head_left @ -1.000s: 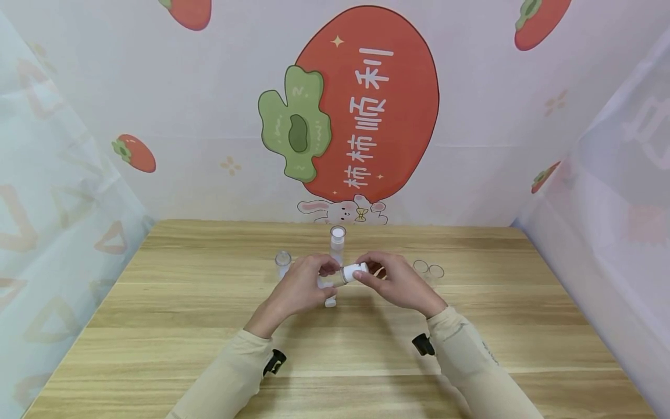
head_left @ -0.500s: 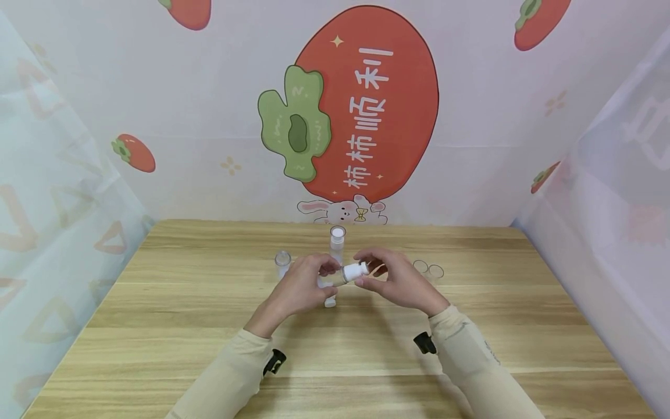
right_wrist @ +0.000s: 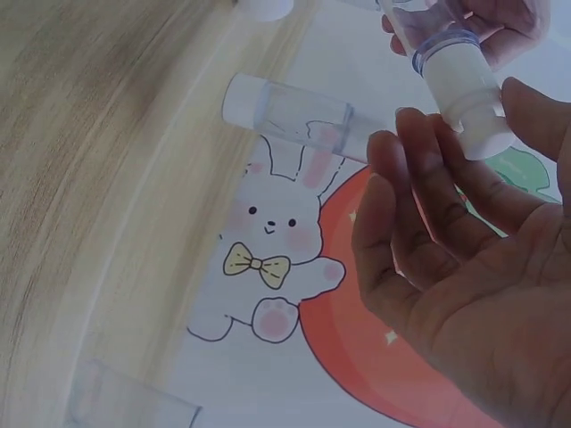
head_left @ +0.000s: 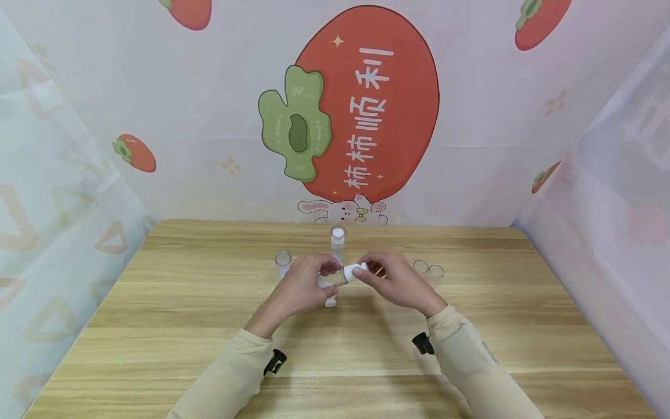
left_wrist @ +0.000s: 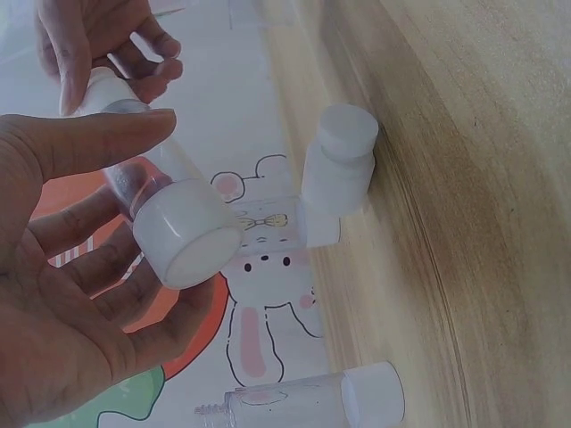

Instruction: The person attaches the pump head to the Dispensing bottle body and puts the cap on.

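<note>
My left hand grips the clear body of a small pump bottle, which is held tilted above the table. Its thick white base points toward the left wrist camera. My right hand pinches the bottle's white pump top, thumb on one side and fingers on the other. Beneath the hands stands a small white bottle with a white lid. Behind them is a clear bottle with a white top, and left of my left hand a clear bottle with a threaded neck and white base.
Two clear caps stand side by side to the right of my right hand. The wood-grain table runs back to a printed backdrop, with white sheets on both sides.
Half a second ago my right fingers were spread away from the pump top; now they are back around it. My left hand and the bottle have stayed nearly still.
</note>
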### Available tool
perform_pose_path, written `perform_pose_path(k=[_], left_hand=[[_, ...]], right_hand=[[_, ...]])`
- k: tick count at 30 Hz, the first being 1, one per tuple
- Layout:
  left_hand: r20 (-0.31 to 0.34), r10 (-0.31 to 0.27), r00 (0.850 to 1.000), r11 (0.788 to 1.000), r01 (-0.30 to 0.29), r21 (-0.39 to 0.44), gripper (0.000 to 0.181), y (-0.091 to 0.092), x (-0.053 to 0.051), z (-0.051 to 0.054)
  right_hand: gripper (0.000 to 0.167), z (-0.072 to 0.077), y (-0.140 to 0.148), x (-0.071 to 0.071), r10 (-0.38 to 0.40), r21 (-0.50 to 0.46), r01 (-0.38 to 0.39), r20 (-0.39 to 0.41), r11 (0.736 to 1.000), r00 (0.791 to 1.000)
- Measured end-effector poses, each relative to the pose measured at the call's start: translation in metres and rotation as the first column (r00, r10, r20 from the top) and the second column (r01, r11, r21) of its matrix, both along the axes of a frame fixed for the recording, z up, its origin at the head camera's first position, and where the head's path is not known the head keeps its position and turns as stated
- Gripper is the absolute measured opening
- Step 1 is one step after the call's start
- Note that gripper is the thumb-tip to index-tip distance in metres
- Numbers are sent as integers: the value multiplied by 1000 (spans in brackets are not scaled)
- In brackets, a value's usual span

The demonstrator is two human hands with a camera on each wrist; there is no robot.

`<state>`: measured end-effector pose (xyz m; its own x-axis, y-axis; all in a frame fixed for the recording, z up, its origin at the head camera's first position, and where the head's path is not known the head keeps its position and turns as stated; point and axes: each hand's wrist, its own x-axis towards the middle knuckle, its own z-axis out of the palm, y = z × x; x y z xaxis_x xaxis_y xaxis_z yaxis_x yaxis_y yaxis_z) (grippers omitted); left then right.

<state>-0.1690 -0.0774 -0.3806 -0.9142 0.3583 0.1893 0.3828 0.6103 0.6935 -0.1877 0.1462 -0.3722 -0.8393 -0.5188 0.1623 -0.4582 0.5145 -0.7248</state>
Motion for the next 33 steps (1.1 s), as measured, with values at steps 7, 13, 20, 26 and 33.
perform_pose_path(k=[7, 13, 20, 26, 33], left_hand=[[5, -5, 1000, 1000, 5, 1, 33, 0, 1, 1], [6, -5, 1000, 1000, 5, 6, 33, 0, 1, 3], [-1, -16, 1000, 1000, 16, 7, 33, 1, 2, 3], [3, -17, 1000, 1000, 17, 8, 34, 0, 3, 4], [9, -24, 1000, 1000, 24, 14, 35, 0, 3, 5]], right_hand=[[22, 1, 0, 1, -7, 4, 7, -4, 1000, 1000], [35, 3, 2, 2, 50, -41, -51, -32, 998, 998], [32, 4, 2, 3, 81, -58, -84, -62, 995, 995], [22, 5, 1, 3, 47, -24, -48, -11, 999, 999], [16, 5, -1, 3, 11, 2, -11, 19, 1000, 1000]])
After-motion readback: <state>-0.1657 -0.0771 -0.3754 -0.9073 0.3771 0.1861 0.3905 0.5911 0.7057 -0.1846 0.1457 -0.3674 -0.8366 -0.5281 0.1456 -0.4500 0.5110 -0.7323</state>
